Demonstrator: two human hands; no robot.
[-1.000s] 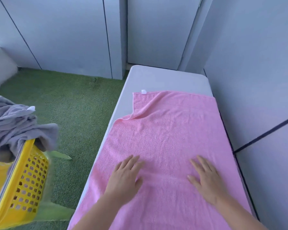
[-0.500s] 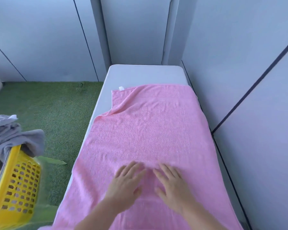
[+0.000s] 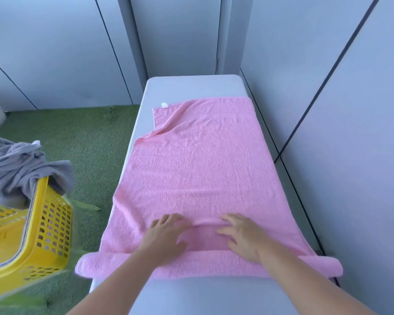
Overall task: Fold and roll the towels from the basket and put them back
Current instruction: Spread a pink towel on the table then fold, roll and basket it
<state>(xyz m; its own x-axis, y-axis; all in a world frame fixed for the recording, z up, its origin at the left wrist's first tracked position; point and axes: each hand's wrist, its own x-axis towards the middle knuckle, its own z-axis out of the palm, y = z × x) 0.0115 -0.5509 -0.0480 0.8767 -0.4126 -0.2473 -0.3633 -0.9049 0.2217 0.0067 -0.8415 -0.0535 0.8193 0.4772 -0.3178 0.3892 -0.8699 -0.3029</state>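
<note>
Pink towel spread on the white table, small ridge btwn the hands. Left hand & right hand press flat on it, fingers straight, gripping nothing. Grey towel hangs over the yellow basket at left.

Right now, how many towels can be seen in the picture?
2. A pink towel lies spread on the white table; a grey towel hangs over the rim of the yellow basket. The grey heap may hide more.
</note>
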